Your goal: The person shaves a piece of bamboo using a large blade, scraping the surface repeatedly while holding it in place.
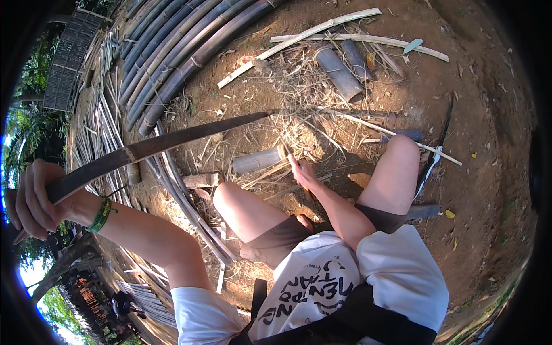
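At the far left, my left hand (43,195) is closed round one end of a long, dark split bamboo strip (167,144). The strip slopes away to the right, its far end among the shavings on the ground. Between my bent knees, my right hand (303,174) is closed in a fist. A slim, brownish tool shows at both ends of that fist; its kind cannot be made out. Just beyond the right hand lies a short bamboo section (257,160). A heap of thin bamboo shavings (299,129) surrounds the strip's far end.
Long bamboo poles (190,52) lie stacked at the upper left, with split strips (100,126) beside them. Cut bamboo pieces (338,75) and pale slats (305,43) lie ahead. On the right is a long, dark, slender object (445,129) with a white cord.
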A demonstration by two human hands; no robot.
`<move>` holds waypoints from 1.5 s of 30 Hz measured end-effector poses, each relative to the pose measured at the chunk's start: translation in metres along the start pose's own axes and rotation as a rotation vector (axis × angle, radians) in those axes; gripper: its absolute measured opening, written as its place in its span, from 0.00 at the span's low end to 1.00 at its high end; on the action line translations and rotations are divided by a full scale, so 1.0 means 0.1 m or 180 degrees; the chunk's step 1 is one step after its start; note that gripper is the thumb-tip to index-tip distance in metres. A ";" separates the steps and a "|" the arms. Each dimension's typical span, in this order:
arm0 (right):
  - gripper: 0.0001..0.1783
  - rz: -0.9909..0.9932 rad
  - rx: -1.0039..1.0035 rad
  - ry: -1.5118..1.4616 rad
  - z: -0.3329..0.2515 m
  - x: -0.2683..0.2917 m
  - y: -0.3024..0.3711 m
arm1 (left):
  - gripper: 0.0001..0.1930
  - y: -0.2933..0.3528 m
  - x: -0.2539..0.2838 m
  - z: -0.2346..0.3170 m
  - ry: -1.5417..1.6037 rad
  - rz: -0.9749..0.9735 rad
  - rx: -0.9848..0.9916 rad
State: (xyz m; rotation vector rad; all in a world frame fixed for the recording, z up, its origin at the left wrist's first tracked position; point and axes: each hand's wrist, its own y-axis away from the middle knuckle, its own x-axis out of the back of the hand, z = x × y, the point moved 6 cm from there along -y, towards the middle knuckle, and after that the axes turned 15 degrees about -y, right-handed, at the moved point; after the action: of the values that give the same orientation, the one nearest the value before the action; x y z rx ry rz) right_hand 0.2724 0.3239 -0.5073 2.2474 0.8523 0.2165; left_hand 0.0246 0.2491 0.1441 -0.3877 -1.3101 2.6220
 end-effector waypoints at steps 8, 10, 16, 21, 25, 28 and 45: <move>0.42 0.0112 0.0920 0.0244 0.18 -0.10 -0.08 | 0.12 0.14 -0.12 0.05 -0.0213 0.0125 -0.0236; 0.47 0.0304 0.0216 0.0230 0.39 0.05 -0.24 | 0.10 0.12 -0.26 -0.01 -0.0305 -0.0044 -0.0229; 0.44 0.0360 -0.0202 0.0418 0.18 0.35 -0.19 | 0.12 0.32 -0.33 -0.01 0.0115 -0.0416 -0.0563; 0.48 0.0368 -0.0089 0.1469 0.15 0.37 -0.20 | 0.14 0.63 -0.14 0.36 -0.0228 0.0035 -0.0442; 0.48 0.0685 0.0313 0.2117 0.35 0.66 -0.57 | 0.22 1.00 0.37 0.66 -0.1876 0.1990 -0.0543; 0.51 0.0458 0.0073 0.2220 0.38 0.57 -0.58 | 0.22 1.67 0.55 1.16 -0.2888 0.4068 -0.0562; 0.50 0.0379 0.0177 0.1959 0.53 0.57 -0.70 | 0.29 6.53 -0.96 2.47 -0.3112 0.8145 -0.0758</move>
State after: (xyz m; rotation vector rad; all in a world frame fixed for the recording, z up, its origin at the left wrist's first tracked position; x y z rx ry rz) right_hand 0.2999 0.3669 -0.5990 2.3108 1.0367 0.9868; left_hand 0.0075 -0.3516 -0.2233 -2.3968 -1.3846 4.9460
